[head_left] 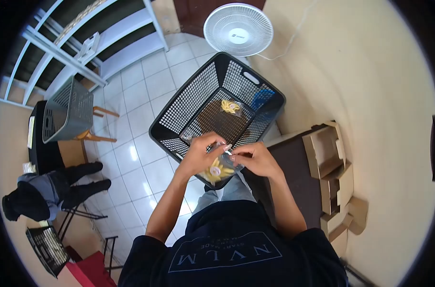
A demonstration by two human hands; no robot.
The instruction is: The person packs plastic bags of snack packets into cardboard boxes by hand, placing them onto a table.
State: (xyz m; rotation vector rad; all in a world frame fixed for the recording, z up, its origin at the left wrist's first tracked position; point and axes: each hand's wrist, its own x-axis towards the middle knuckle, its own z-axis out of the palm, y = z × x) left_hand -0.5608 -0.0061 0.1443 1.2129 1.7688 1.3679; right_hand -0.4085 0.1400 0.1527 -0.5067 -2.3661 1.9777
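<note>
A clear plastic bag of yellow pieces with a round label hangs between my hands, over the near edge of a black perforated basket. My left hand pinches the top of the bag from the left. My right hand pinches it from the right, with its fingertips close to those of my left hand. Another bag of yellow pieces lies on the bottom of the basket. Something clear sits at the basket's left inner side, partly hidden by my left hand.
A white fan stands beyond the basket. Cardboard boxes rest on a dark surface at the right. At the left are a grey basket on a wooden stool, white shelves, and another person near a black basket.
</note>
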